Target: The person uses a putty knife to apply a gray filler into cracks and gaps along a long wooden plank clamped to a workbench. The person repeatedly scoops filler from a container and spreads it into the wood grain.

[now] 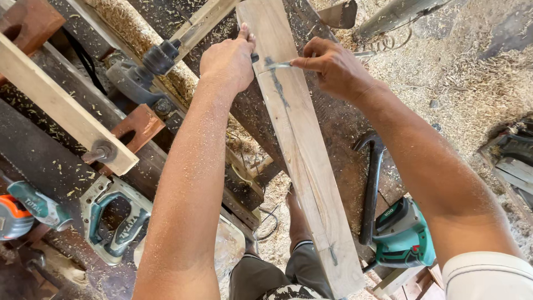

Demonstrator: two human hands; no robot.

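Observation:
A long pale wooden plank runs from my lap up to the top of the view, with a dark line drawn along its middle. My left hand rests on the plank's left edge near its far end, fingers closed around something small and dark against the edge. My right hand pinches a thin metal tool or pencil whose tip touches the plank's face by the dark line. Both forearms are dusted with sawdust.
A dark workbench carries a teal power tool, a teal and orange drill, a pale wooden beam and a clamp. A teal sander with a black cable lies at the right. Sawdust covers the floor.

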